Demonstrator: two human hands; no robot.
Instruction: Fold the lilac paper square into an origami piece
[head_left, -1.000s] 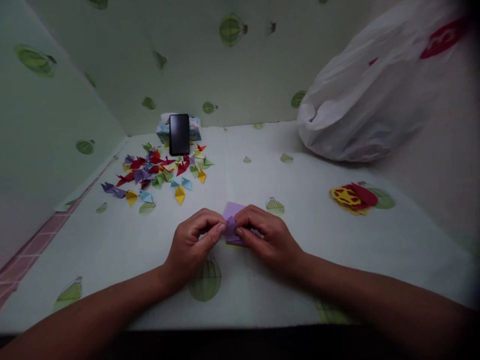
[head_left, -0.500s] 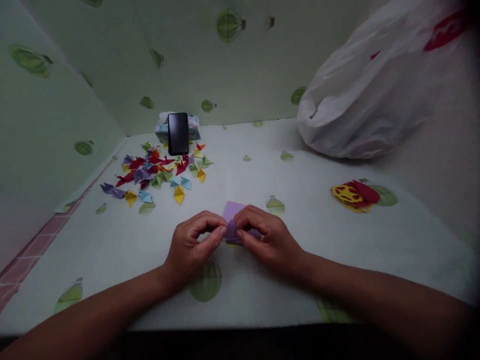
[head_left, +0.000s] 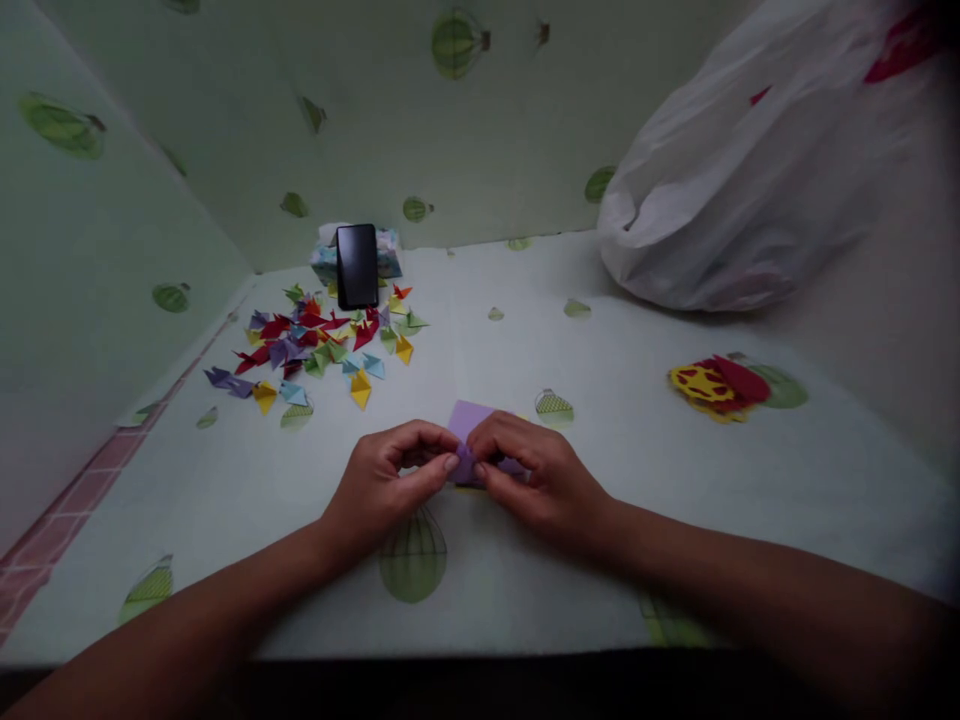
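Observation:
Both my hands meet over a small piece of purple paper (head_left: pixel 466 418) lying on the table in front of me. My left hand (head_left: pixel 386 485) is curled, its thumb and forefinger pinching the paper's left side. My right hand (head_left: pixel 536 478) is curled too, with its fingertips pressed on the same paper from the right. A flat purple corner sticks out beyond my fingers; the rest of the paper is hidden under them.
A heap of several small folded paper pieces (head_left: pixel 319 345) in many colours lies at the far left. Behind it a black phone (head_left: pixel 356 265) leans on a tissue box. A white plastic bag (head_left: pixel 757 170) fills the far right. Red and yellow paper (head_left: pixel 718 385) lies at the right.
My hands stay on the purple paper, with the fingertips shifting only slightly. The view has tipped a little.

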